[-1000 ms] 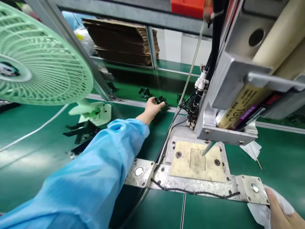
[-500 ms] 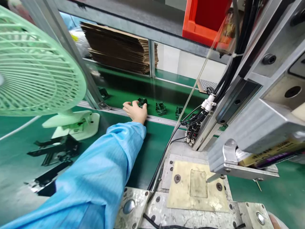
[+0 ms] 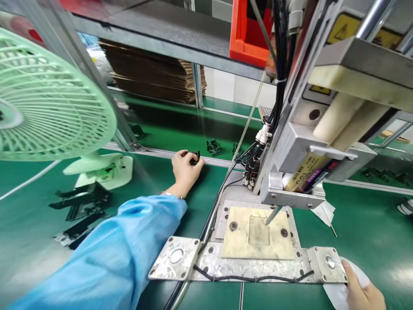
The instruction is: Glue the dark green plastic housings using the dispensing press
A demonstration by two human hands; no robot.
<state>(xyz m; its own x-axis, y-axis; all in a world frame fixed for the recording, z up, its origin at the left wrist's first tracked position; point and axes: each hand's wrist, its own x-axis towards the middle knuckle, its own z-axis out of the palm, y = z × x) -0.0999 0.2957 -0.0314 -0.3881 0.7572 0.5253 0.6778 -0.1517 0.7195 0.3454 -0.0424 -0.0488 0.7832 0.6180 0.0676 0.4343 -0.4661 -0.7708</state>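
Note:
My left hand [image 3: 186, 168], in a light blue sleeve, is closed around a small black plastic part [image 3: 195, 159] at the metal rail; the fingers hide much of it. More black parts like it [image 3: 213, 147] rest on the green belt behind the rail. At the lower right, my right hand [image 3: 363, 289] is closed on a white cloth or paper [image 3: 334, 296], beside the right button block [image 3: 329, 263] of the metal fixture. A cream plate [image 3: 237, 247] with a shallow square recess sits on this fixture, below a thin nozzle [image 3: 273, 215].
A green fan [image 3: 58, 107] stands at the left, with larger black parts [image 3: 84, 198] near its base. The dispensing machine [image 3: 292, 189] with tubes rises at the right. Black cables [image 3: 214, 206] cross the bench. A red bin [image 3: 247, 49] is on the shelf above; stacked cardboard [image 3: 151, 73] lies behind.
My left hand has drawn back from the belt over the rail with a black part in it. The view has shifted, bringing my right hand and the white cloth or paper into sight.

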